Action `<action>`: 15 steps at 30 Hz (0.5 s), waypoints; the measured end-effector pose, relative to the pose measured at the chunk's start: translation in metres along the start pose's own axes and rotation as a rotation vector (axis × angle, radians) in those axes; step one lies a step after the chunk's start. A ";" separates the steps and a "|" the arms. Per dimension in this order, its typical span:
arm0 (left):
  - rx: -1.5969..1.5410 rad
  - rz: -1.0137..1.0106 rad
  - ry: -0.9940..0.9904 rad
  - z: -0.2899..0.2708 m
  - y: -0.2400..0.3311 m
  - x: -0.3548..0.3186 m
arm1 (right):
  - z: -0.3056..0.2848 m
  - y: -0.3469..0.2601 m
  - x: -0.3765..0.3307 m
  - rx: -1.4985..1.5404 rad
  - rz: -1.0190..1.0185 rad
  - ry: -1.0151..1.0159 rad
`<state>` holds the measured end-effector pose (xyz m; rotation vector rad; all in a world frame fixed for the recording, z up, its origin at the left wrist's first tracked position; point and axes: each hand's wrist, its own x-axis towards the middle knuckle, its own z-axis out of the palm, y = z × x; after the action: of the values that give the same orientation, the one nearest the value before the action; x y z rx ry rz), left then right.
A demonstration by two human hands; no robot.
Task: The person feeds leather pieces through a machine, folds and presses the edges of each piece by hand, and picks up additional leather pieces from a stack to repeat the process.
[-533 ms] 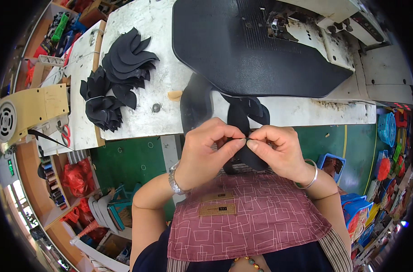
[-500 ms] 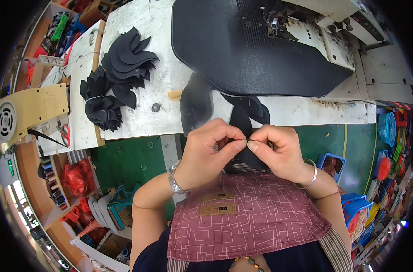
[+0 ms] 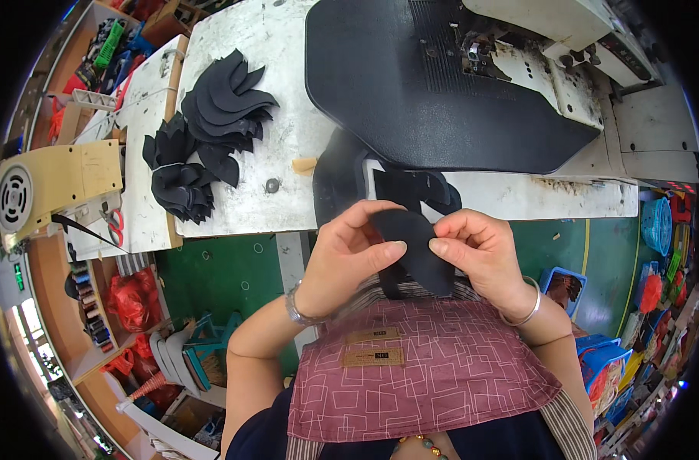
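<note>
A curved black fabric piece [image 3: 420, 245] is stretched between my two hands, just off the table's front edge. My left hand [image 3: 351, 249] pinches its left side between thumb and fingers. With thumb and forefinger, my right hand [image 3: 478, 251] grips its right edge. Behind it, more black pieces [image 3: 411, 188] trail over the table edge below the dark plate. Two fanned stacks of curved black pieces, an upper one [image 3: 225, 103] and a lower one [image 3: 182, 180], lie on the left of the white table.
The black extension plate [image 3: 426, 115] of a sewing machine [image 3: 480, 54] covers the table's right part. Red-handled scissors [image 3: 116, 225] lie at the far left, near a beige machine part [image 3: 65, 180]. A blue bin [image 3: 562, 287] stands on the green floor at right.
My hands have moved apart, and the black piece between them now shows its broad face. The view has shifted slightly, moving the table a little to the right.
</note>
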<state>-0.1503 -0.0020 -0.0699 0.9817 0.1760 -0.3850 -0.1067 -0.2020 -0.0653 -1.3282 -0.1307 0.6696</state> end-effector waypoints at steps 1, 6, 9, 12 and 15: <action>0.043 0.119 0.009 -0.003 -0.009 0.001 | 0.002 0.001 0.000 0.039 -0.015 0.023; 0.178 0.339 0.094 0.002 -0.023 -0.001 | 0.010 0.005 0.001 0.062 -0.041 -0.005; 0.116 0.353 0.152 0.006 -0.020 -0.002 | 0.011 0.006 0.001 -0.043 -0.065 -0.024; -0.001 0.267 0.149 0.005 -0.014 -0.002 | 0.016 0.009 0.004 -0.166 -0.163 0.033; 0.015 0.228 0.157 0.005 -0.012 -0.002 | 0.019 0.001 0.009 -0.249 -0.243 0.089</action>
<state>-0.1568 -0.0117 -0.0756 1.0347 0.2012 -0.1003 -0.1083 -0.1808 -0.0634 -1.5482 -0.3062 0.3963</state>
